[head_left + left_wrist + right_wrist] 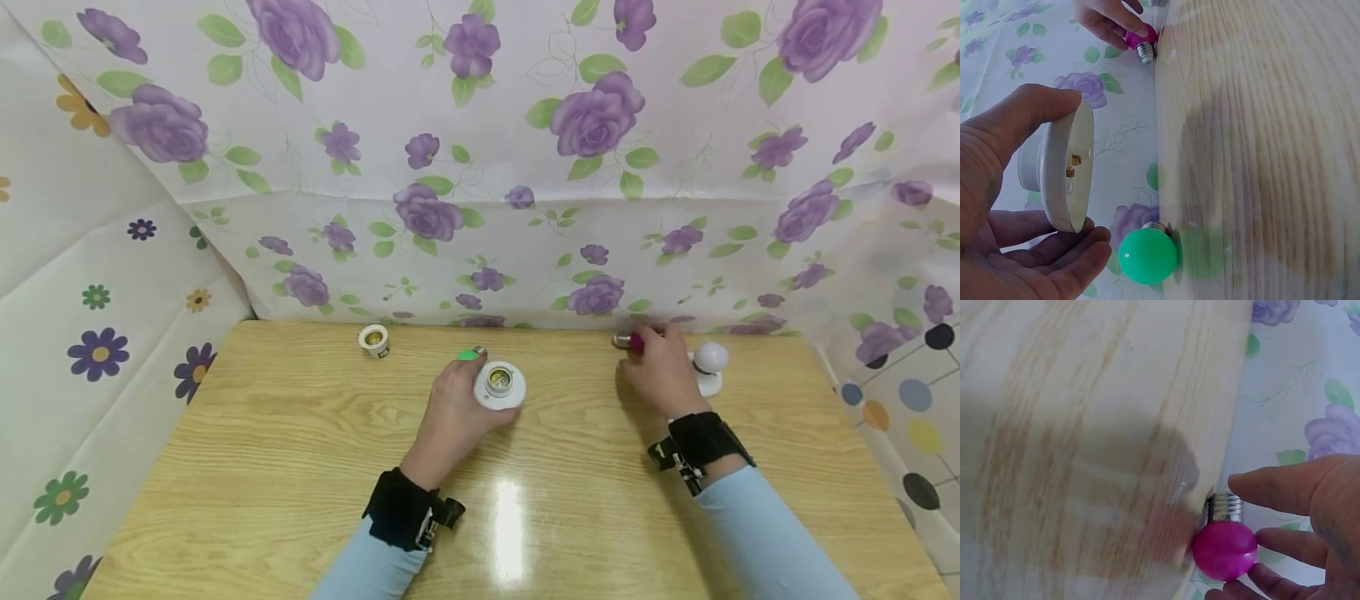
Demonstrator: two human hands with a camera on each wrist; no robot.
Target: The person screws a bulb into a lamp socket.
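My left hand [459, 408] holds a white round lamp socket [512, 393] by its rim, above the table. Its threaded opening faces up in the head view; brass terminals show on its underside in the left wrist view. A green bulb [1147, 256] lies at the table's back edge beside that hand. My right hand [663, 371] is at a magenta bulb [1225, 551] lying by the back edge. Its fingers [1291, 545] touch the globe and the thumb extends near the metal screw base. Close to this hand stands a white bulb [711, 357] in a white socket [709, 384].
A small white socket [374, 340] sits at the back left of the wooden table [285, 450]. Flowered cloth [525, 250] rises along the back edge, and patterned sheets close off both sides.
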